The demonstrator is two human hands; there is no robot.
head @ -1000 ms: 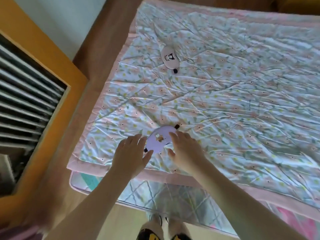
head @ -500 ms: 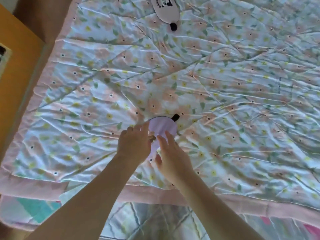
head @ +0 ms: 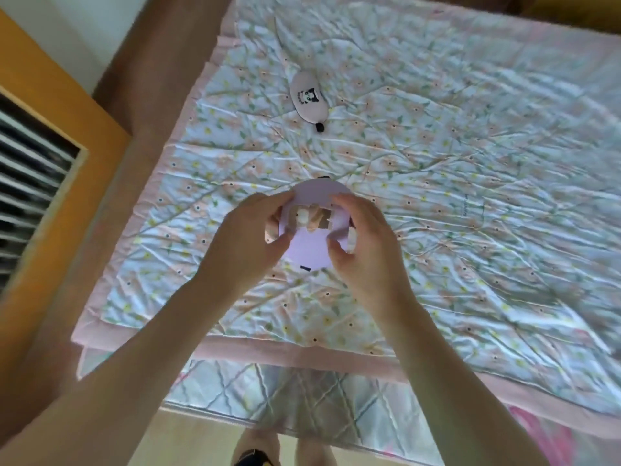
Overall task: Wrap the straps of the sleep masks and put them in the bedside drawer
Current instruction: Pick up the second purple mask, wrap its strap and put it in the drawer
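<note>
A: Lilac fabric is noted: the lilac sleep mask (head: 314, 237) is held up between both hands above the floral quilt (head: 437, 196). The left hand (head: 250, 245) is closed on its left edge, thumb in front, fingers behind. The right hand (head: 364, 250) is pinched on its right edge. A black strap end (head: 323, 177) is seen at the top.

B: And the other mask?

A: The panda sleep mask (head: 307, 95) is left lying flat farther up the quilt, well apart from the hands.

B: Changes since half a second ago?

A: The lilac mask, then pressed on the quilt under the fingertips, has been lifted and turned towards the camera. The panda mask is unmoved on the quilt.
</note>
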